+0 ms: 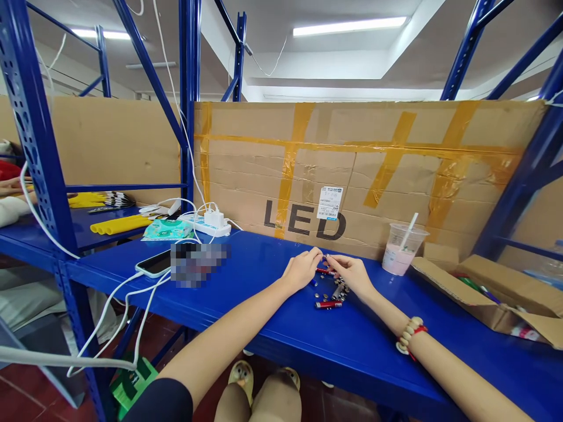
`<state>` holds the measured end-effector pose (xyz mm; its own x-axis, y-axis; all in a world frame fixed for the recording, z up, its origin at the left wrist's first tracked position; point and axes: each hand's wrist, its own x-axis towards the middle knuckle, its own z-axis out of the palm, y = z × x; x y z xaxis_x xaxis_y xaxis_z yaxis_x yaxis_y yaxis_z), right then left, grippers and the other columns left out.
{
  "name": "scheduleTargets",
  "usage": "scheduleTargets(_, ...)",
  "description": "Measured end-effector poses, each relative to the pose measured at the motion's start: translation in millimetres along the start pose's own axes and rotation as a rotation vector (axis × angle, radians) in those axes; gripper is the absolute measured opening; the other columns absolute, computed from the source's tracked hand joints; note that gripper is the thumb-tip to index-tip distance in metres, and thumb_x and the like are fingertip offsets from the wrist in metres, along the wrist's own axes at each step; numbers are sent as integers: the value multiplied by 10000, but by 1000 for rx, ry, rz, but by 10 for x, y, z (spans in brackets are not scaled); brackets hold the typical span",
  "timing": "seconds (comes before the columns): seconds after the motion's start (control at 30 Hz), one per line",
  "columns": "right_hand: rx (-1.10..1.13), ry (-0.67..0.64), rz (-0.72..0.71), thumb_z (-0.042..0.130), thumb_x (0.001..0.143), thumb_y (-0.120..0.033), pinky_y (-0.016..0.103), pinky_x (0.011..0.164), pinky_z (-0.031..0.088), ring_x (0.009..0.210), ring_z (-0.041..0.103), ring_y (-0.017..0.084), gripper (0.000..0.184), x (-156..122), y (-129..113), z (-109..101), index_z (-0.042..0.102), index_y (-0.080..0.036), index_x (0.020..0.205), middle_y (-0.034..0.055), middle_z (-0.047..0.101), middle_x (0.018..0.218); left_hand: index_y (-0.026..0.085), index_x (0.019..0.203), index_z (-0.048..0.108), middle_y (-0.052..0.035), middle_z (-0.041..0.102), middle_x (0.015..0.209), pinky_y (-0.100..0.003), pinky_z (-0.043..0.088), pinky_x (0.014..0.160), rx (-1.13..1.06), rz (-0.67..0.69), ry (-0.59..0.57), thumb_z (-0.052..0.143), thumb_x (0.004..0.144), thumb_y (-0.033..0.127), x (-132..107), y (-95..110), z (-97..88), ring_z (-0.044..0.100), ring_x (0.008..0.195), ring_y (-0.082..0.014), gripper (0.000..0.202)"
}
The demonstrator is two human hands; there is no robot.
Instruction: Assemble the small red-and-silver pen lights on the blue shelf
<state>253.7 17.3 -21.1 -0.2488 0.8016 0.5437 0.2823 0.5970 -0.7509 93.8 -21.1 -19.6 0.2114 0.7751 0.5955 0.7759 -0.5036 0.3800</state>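
Note:
My left hand (302,268) and my right hand (350,271) meet over the blue shelf top (264,299), fingertips pinched close together. Between them is a small dark-blue piece (324,258), too small to name and mostly covered by the fingers. Just below lie a red metal tube (328,305) with silver ends and a second red tube (324,271), partly behind the hands. Beside my right hand is a little pile of silver metal parts (339,290), with several small round discs scattered around. A small blue piece (314,282) rests under my left hand.
To the right stand a plastic cup (398,252) with a straw and an open cardboard box (497,293) holding coloured items. Leftward are a phone (153,264), white cables, a power strip (211,224), a wipes pack (167,230) and yellow rolls (118,224). Tall cardboard (246,170) closes the back.

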Motion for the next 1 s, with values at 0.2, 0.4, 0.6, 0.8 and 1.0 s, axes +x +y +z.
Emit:
scheduleTargets(0.2, 34, 43, 38, 620, 613, -626, 239, 411, 462, 501, 565, 141, 519, 16, 7, -28, 715, -136, 755, 75, 682, 646, 249, 1167, 410, 21, 601, 745, -279, 441, 734, -98, -55, -62, 252, 925, 457, -27, 58, -46, 590, 834, -167, 356)
scheduleTargets(0.4, 37, 23, 36, 631, 602, -616, 229, 383, 443, 501, 550, 143, 493, 2, 13, -14, 705, -143, 724, 48, 643, 584, 253, 1087, 505, -10, 571, 992, -271, 447, 797, 13, 45, -21, 352, 922, 355, 0, 11, -3, 492, 1010, -161, 248)
scheduleTargets(0.6, 14, 21, 34, 646, 600, -591, 229, 385, 441, 496, 539, 139, 470, 4, 34, -25, 707, -144, 732, 44, 637, 574, 210, 970, 540, -20, 536, 1023, -268, 443, 840, 15, 72, 44, 440, 894, 330, 12, -5, 19, 469, 1014, -153, 174)
scheduleTargets(0.8, -15, 25, 24, 623, 607, -618, 231, 377, 437, 511, 559, 152, 492, -10, 21, -18, 698, -147, 730, 55, 650, 594, 209, 962, 501, -19, 537, 1016, -274, 435, 856, -18, 60, 33, 444, 886, 323, -25, 55, -34, 487, 1009, -150, 148)
scheduleTargets(1.0, -23, 54, 19, 610, 604, -643, 234, 367, 424, 494, 559, 153, 517, -21, -7, -21, 684, -145, 720, 59, 652, 597, 211, 976, 501, -17, 546, 1000, -249, 439, 834, 1, 107, 88, 339, 904, 221, -41, 47, -26, 519, 968, -133, 178)
